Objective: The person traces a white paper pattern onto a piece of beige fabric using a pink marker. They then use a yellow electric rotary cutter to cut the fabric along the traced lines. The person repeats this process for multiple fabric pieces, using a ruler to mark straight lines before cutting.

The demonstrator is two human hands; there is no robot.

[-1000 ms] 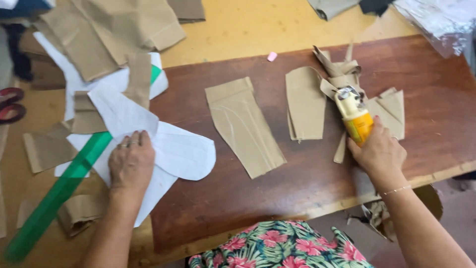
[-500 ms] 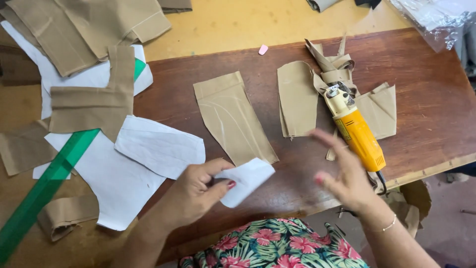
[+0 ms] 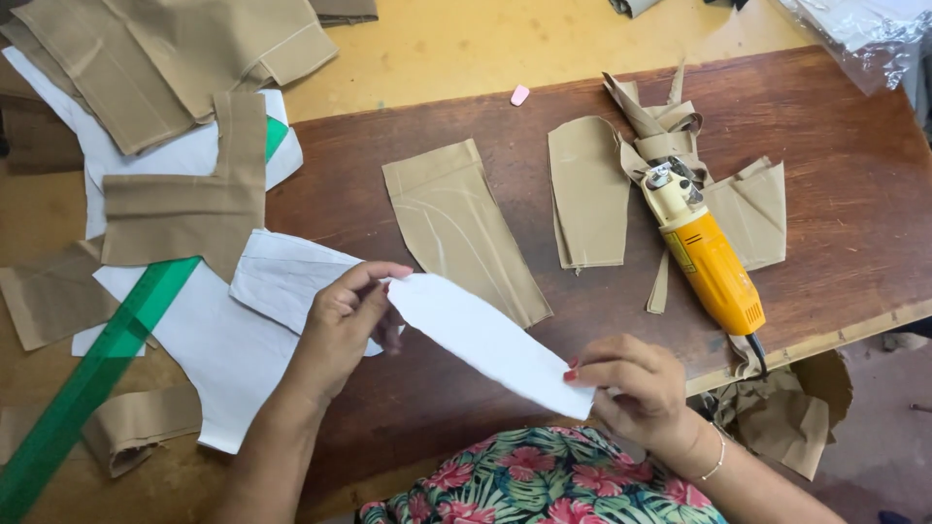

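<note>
white paper pattern piece (image 3: 485, 340) in the pinching grip of left hand (image 3: 340, 325) and right hand (image 3: 636, 388)

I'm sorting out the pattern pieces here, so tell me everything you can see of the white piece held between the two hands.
The white piece is a long, narrow strip that looks like paper or thin card, plain and unmarked, with one rounded end and smooth curved edges. It is held flat above the brown table, slanting from upper left to lower right. The left hand pinches its rounded upper end between its fingers; the right hand grips its lower end. It partly overlaps a tan fabric piece lying behind it.
</note>
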